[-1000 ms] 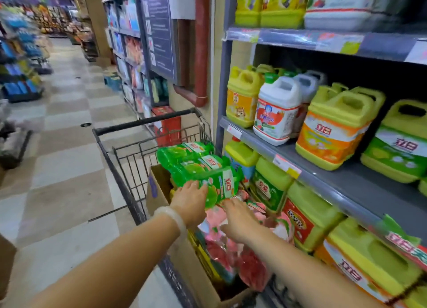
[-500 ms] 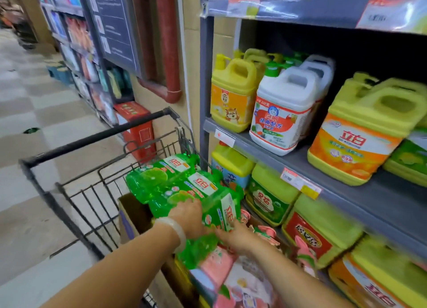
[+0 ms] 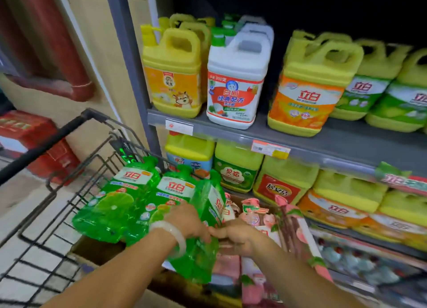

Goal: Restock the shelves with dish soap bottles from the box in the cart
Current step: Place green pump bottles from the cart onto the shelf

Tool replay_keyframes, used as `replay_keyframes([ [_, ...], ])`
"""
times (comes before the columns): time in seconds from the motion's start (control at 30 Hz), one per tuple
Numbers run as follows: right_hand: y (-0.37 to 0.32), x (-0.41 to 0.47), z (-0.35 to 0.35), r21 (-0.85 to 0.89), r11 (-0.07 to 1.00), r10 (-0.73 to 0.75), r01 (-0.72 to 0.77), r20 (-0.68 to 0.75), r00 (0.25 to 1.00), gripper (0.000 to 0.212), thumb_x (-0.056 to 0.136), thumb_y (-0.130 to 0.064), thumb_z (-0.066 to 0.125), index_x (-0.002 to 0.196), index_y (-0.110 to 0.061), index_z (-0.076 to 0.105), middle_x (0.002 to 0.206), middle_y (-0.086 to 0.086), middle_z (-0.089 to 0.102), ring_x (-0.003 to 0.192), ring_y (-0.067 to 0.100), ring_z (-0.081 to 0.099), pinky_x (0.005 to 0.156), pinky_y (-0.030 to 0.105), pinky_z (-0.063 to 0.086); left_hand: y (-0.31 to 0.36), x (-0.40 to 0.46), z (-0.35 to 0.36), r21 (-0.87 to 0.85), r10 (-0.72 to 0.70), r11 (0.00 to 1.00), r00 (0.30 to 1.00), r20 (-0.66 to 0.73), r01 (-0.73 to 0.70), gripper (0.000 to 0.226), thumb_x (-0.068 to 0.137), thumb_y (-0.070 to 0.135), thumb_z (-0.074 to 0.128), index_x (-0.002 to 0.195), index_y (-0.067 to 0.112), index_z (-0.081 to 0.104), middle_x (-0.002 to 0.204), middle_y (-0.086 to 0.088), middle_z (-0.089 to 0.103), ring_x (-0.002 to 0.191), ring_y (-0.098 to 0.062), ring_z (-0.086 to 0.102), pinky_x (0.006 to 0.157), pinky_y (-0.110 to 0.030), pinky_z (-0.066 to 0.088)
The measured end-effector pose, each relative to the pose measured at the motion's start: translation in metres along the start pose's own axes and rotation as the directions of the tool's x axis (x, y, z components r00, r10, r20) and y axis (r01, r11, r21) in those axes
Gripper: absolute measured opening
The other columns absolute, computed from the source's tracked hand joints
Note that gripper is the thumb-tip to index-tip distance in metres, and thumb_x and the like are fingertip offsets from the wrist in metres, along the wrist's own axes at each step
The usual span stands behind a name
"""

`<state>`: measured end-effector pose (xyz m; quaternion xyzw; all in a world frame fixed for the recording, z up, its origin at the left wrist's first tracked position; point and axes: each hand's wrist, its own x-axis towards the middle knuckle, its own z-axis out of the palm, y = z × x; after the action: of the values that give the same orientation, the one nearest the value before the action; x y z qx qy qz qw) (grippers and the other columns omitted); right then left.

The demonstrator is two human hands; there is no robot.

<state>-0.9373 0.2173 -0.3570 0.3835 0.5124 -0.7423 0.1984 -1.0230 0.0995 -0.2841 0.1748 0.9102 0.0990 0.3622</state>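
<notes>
Three green dish soap refill pouches [image 3: 129, 201] lie on top of the cardboard box [image 3: 97, 252] in the wire cart [image 3: 46, 215]. My left hand [image 3: 184, 219], with a pale bangle at the wrist, rests on the green pouches, its fingers curled over the rightmost one [image 3: 208, 217]. My right hand [image 3: 235, 236] reaches into the box just right of it, fingers bent down among pink soap pouches [image 3: 254, 217]; what it holds is hidden. The grey shelf [image 3: 335, 143] to the right carries large dish soap jugs [image 3: 235, 81].
Yellow, white and green jugs fill the shelf at chest height, and more jugs [image 3: 284, 185] stand on the lower shelf behind the box. The cart's black handle [image 3: 46, 143] crosses the left side. A red crate [image 3: 34, 141] sits on the floor by the wall.
The view has swung right and closer to the shelf. Both hands have stayed at the box, the left on the green pouches, the right sliding in next to it.
</notes>
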Motion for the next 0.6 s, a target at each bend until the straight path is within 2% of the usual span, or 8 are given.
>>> replay_keyframes([
  [0.1,0.005,-0.011,0.007,0.049,0.995,-0.082,0.084,-0.049,0.995,0.026,0.080,-0.002,0.069,0.104,-0.008,0.061,0.080,0.003,0.073,0.075,0.016,0.069,0.076,0.039,0.056,0.002,-0.005,-0.001,-0.005,0.019,1.000,0.999,-0.026,-0.019,0.073,0.060,0.034,0.085,0.119,0.002,0.055,0.121,-0.008,0.062,0.108,-0.023,0.061,0.090,-0.032,0.053],
  [0.13,0.006,-0.017,0.008,0.065,0.991,-0.116,0.120,-0.060,0.991,0.027,0.080,-0.001,0.069,0.104,-0.008,0.060,0.082,0.003,0.072,0.077,0.017,0.068,0.074,0.039,0.056,0.003,-0.008,-0.003,-0.040,0.019,0.999,0.999,-0.031,-0.020,0.069,0.060,0.031,0.086,0.115,0.003,0.054,0.117,-0.007,0.063,0.105,-0.023,0.062,0.087,-0.031,0.053],
  [0.2,0.007,-0.027,0.007,0.117,0.976,-0.170,0.182,-0.100,0.980,0.026,0.080,0.000,0.069,0.102,-0.010,0.057,0.085,0.002,0.070,0.074,0.016,0.066,0.061,0.032,0.053,0.006,-0.016,-0.009,-0.158,0.039,0.987,0.999,-0.013,-0.040,0.052,0.058,0.025,0.087,0.093,0.009,0.052,0.099,-0.004,0.062,0.092,-0.022,0.061,0.076,-0.029,0.051],
  [0.27,0.006,-0.036,0.001,0.232,0.940,-0.217,0.249,-0.155,0.964,0.038,0.079,0.002,0.069,0.112,-0.004,0.053,0.097,0.008,0.069,0.071,0.017,0.068,0.054,0.029,0.053,0.010,-0.017,-0.016,-0.357,0.089,0.930,0.996,-0.010,-0.087,0.046,0.056,0.018,0.089,0.078,0.011,0.049,0.082,-0.003,0.060,0.079,-0.022,0.060,0.068,-0.028,0.050],
  [0.33,0.005,-0.048,-0.010,0.316,0.891,-0.264,0.327,-0.224,0.938,0.050,0.077,0.006,0.070,0.119,-0.004,0.047,0.098,0.011,0.068,0.065,0.016,0.070,0.051,0.028,0.055,0.018,-0.022,-0.021,-0.492,0.138,0.862,0.990,-0.004,-0.122,0.047,0.049,0.013,0.091,0.080,0.007,0.055,0.076,-0.007,0.064,0.071,-0.023,0.064,0.060,-0.029,0.053],
  [0.4,0.000,-0.069,-0.025,0.298,0.870,-0.320,0.393,-0.266,0.909,0.046,0.075,0.008,0.070,0.112,-0.010,0.050,0.088,0.006,0.069,0.067,0.016,0.068,0.059,0.032,0.057,0.034,-0.032,-0.021,-0.537,0.225,0.824,0.974,0.017,-0.181,0.050,0.045,0.011,0.091,0.087,0.003,0.065,0.072,-0.009,0.071,0.062,-0.023,0.069,0.053,-0.028,0.056],
  [0.5,-0.002,-0.108,-0.056,0.250,0.840,-0.443,0.482,-0.199,0.874,0.032,0.074,0.011,0.069,0.100,-0.007,0.062,0.082,0.006,0.074,0.072,0.016,0.070,0.072,0.033,0.059,0.067,-0.051,-0.011,-0.544,0.374,0.781,0.927,0.013,-0.308,0.072,0.024,0.019,0.091,0.092,0.007,0.069,0.082,-0.011,0.075,0.073,-0.027,0.072,0.069,-0.040,0.060],
  [0.6,0.007,-0.158,-0.094,0.187,0.797,-0.514,0.575,-0.291,0.807,0.051,0.067,0.011,0.074,0.114,0.000,0.058,0.110,0.021,0.068,0.094,0.030,0.066,0.087,0.046,0.055,0.108,-0.073,0.011,-0.540,0.499,0.733,0.866,0.016,-0.413,0.086,0.016,0.026,0.092,0.097,0.009,0.070,0.091,-0.011,0.075,0.085,-0.030,0.072,0.080,-0.049,0.057],
])
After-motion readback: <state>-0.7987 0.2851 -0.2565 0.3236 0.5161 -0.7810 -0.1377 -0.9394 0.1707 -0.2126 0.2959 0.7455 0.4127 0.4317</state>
